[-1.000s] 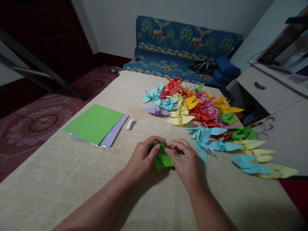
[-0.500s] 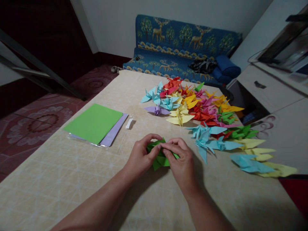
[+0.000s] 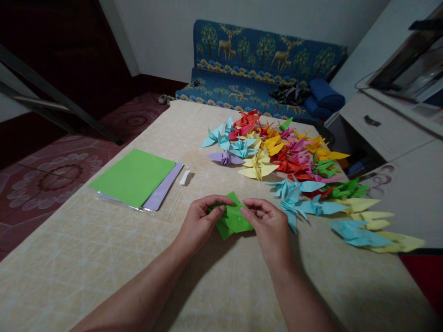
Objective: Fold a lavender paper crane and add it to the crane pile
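Note:
A partly folded sheet of green origami paper (image 3: 236,220) is held just above the table between my two hands. My left hand (image 3: 203,216) pinches its left side between thumb and fingers. On the opposite side, my right hand (image 3: 268,221) grips the edge with thumb and forefinger. Creases and pointed corners show on the paper; parts of its edges are hidden under my fingers. Several folded paper cranes lie beyond and to the right, with light blue cranes (image 3: 292,196) nearest my right hand. A lilac crane (image 3: 225,158) sits ahead of the paper.
Left of my hands lies a stack of green and lilac paper (image 3: 134,177) on a plastic wrapper, with a small white strip (image 3: 185,177) beside it. The patterned tablecloth (image 3: 86,258) covers the table. A blue sofa (image 3: 238,55) stands behind, a white cabinet (image 3: 408,184) to the right.
My hands have moved apart from close together over the green paper, my right hand shifting right. More of the paper's creased middle shows, spread wider. The cranes and stack stay put.

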Demonstrator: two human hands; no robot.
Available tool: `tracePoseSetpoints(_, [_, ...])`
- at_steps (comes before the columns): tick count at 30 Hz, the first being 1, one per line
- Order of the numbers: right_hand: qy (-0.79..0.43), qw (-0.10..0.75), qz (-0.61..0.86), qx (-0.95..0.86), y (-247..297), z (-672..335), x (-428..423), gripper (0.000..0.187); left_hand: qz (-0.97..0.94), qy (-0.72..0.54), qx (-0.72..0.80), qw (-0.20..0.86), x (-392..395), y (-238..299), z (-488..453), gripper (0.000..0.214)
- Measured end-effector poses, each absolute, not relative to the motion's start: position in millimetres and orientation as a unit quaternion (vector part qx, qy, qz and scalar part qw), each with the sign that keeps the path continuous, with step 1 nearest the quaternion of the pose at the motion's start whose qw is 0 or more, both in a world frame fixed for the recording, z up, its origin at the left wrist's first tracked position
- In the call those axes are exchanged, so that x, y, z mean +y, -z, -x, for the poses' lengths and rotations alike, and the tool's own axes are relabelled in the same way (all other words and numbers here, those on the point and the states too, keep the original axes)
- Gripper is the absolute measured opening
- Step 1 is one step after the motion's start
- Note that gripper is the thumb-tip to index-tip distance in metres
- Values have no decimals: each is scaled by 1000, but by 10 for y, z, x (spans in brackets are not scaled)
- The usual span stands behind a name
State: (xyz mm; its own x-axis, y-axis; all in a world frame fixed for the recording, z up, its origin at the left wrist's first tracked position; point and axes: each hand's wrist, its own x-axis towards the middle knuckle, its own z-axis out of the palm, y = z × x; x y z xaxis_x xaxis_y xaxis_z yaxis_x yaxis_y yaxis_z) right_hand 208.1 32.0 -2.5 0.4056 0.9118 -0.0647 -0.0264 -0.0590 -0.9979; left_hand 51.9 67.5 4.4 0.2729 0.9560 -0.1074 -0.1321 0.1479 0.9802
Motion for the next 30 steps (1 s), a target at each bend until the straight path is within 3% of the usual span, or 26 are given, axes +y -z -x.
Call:
tracePoseSetpoints(5, [-351,655,585,-327,77,-2087,351,21,-470,-427,415,652,667,-59,-535,14])
tracePoseSetpoints(10, [-329,642,600,-345,113,-2073,339,26,-439,-454,442,637,685,-37,-541,18])
tracePoseSetpoints(15, [-392,654,553,-336,78,-1955,313,43,-354,-495,439,662,675,1,-592,31])
tracePoseSetpoints(19, [-422,638,560,-318,127,-1895,310,36,-270,-481,383,741,638,-6,-650,43])
tracePoseSetpoints(23, [-387,644,567,-338,167,-1987,327,21,-250,-446,349,785,612,-35,-659,41])
tracePoseSetpoints(30, [-382,611,557,-413,34,-2230,364,16,-335,-396,394,759,628,-47,-581,38])
